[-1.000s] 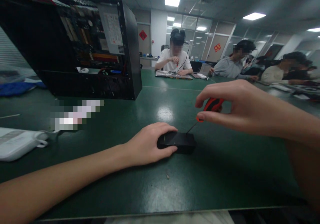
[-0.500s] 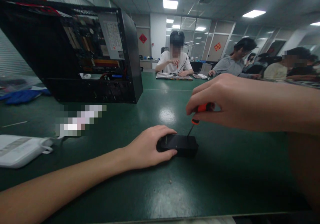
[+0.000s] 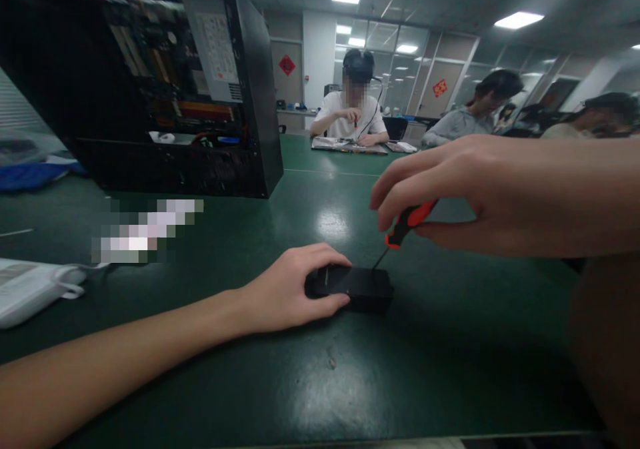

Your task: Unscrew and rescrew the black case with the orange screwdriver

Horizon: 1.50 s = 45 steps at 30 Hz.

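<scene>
A black box-shaped block (image 3: 367,287), perhaps a power adapter, lies flat on the green table (image 3: 300,382). My left hand (image 3: 295,289) is closed around its left end, thumb on the near side and fingers on the far side. Above and to the right, my right hand (image 3: 440,195) grips a red and black screwdriver (image 3: 409,225) by its handle. The screwdriver leans to the right, and its thin shaft reaches down to the top of the block near the far edge. Exactly what the tip touches is too small to make out.
An open black computer case (image 3: 185,102) stands at the back left. A white device with a loop (image 3: 35,285) lies at the left edge, near a blurred-out item (image 3: 150,232). Blue cloth (image 3: 35,175) is behind them. Across the table, a person in white (image 3: 350,115) works.
The screwdriver has tilted further to the right, and the fingers of my right hand have loosened and spread somewhat along its handle. My left hand keeps its hold; the whole view has shifted slightly.
</scene>
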### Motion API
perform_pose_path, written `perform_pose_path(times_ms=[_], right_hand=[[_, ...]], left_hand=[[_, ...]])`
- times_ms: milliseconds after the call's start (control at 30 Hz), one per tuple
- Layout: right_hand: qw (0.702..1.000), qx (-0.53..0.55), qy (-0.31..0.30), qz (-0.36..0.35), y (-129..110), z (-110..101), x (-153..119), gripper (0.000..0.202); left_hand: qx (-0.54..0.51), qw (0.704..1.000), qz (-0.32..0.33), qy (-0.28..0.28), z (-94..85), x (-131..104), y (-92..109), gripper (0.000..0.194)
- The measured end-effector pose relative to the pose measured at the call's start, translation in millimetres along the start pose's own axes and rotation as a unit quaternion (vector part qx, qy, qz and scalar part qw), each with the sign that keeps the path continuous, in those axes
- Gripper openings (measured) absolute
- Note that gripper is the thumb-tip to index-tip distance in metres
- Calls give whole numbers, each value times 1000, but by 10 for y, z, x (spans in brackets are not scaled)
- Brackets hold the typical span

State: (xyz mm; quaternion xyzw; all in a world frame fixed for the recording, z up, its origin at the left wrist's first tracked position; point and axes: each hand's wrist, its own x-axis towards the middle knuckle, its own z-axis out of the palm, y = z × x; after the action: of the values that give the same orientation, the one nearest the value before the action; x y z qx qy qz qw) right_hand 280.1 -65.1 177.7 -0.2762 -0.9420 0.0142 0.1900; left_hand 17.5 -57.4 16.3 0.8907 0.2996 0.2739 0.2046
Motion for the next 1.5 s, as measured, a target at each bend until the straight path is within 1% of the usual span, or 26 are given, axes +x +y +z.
perform_pose_path(times_ms=[67,100,133,200,267,333,500,667,833,1000,1167,1300,1500], right_hand=[[996,-47,-75,-17,-20,4,19,8],[991,-75,-105,-24,-27,13,35,12],[991,-92,-99,-24,-30,26,53,16],[991,-104,-84,-28,-26,49,86,14],[991,-90,-91,-45,-21,55,106,10],[990,-76,-101,-66,-32,39,108,11],[987,-90,-81,-110,-137,-20,93,17],[983,-80,-84,-142,-227,-3,105,18],[983,-78,-104,-131,-234,29,113,18],[984,-69,-133,-100,-236,30,127,18],[984,-73,-129,-102,-249,16,129,20],[982,-81,-126,-117,-250,14,130,16],[984,-78,-126,-101,-261,28,131,19]], left_hand=[[5,1000,0,0,1,5,0,37],[7,1000,0,-2,1,6,-1,37],[8,1000,0,-3,1,6,-3,37],[6,1000,0,-5,2,2,-10,37],[2,1000,1,-7,4,-5,-19,37],[1,1000,2,-9,7,-13,-29,37],[2,1000,7,-11,13,-25,-50,38],[9,1000,20,0,4,-23,-43,36],[28,999,33,10,4,-29,-35,35],[30,999,37,15,15,-26,-36,36],[38,999,27,14,-2,-19,-21,36],[39,999,18,3,-14,-13,-12,36],[40,999,29,10,7,-16,-30,36]])
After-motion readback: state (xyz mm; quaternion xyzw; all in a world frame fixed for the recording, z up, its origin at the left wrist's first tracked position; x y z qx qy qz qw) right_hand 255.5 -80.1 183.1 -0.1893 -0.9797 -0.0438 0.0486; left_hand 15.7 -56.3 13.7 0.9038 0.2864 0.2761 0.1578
